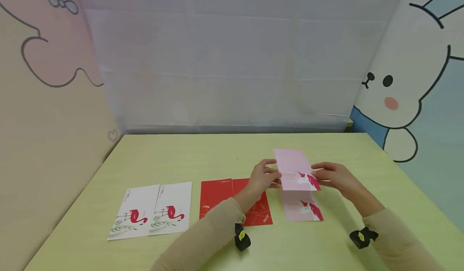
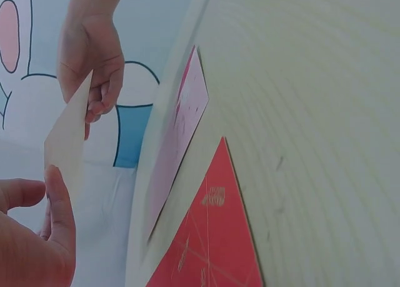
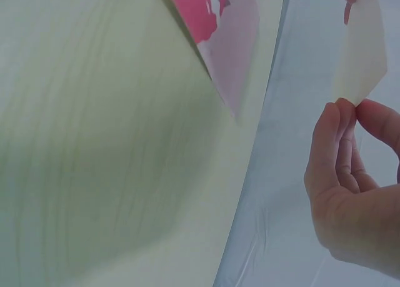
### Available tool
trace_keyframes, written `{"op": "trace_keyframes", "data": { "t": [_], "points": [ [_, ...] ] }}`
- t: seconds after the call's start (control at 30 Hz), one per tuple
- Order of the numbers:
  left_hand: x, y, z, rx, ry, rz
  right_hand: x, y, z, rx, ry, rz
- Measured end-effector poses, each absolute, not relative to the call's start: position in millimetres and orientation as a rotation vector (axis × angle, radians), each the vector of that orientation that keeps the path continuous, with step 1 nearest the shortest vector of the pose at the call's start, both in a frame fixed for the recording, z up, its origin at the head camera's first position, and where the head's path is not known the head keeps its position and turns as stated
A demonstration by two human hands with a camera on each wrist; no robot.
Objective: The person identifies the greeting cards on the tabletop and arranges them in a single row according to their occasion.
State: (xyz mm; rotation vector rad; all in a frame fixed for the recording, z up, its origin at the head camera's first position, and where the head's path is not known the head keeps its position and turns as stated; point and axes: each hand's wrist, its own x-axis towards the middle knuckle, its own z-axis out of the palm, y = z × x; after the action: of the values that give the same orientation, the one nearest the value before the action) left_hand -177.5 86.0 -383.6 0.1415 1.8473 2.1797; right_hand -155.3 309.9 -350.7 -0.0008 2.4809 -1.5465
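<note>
Item held: a pink rectangular paper envelope printed with a white-and-red unicorn (image 1: 296, 170), raised above the pale green tabletop (image 1: 203, 158) and tilted away from the wearer. It is pinched at its left edge by the left hand (image 1: 264, 178) and at its right edge by the right hand (image 1: 335, 176). In the left wrist view the envelope's pale back (image 2: 65, 140) is seen edge-on, with the left thumb (image 2: 59, 199) pressed against its lower corner and the right hand (image 2: 94, 55) gripping the upper edge. In the right wrist view one corner of the same envelope (image 3: 362, 49) is nipped between the thumb and fingertips (image 3: 340, 112) of the right hand.

Directly below the held item: a second pink unicorn envelope (image 1: 302, 208), lying flat on the tabletop; its face is also seen in the left wrist view (image 2: 178, 134) and the right wrist view (image 3: 222, 30).

Just left of it: two red envelopes with gold line pattern (image 1: 224, 200), laid flat side by side, partly covered by the left forearm in a beige sleeve (image 1: 206, 238).

Further left, apart from the red pair: two white envelopes printed with red flamingos and green leaves (image 1: 152, 210), laid flat, edges touching.

Surround: a white sheet backdrop (image 1: 224, 61) behind the table; a cartoon rabbit wall panel (image 1: 409, 73) at right
</note>
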Motion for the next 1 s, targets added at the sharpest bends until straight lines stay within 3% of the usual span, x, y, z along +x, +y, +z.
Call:
{"op": "trace_keyframes", "data": {
  "t": [1.0],
  "points": [
    [-130.2, 167.9, -399.3, 0.077, 1.817, 2.102, -126.1, 392.0, -374.4, 0.094, 2.462, -1.462]
  ]
}}
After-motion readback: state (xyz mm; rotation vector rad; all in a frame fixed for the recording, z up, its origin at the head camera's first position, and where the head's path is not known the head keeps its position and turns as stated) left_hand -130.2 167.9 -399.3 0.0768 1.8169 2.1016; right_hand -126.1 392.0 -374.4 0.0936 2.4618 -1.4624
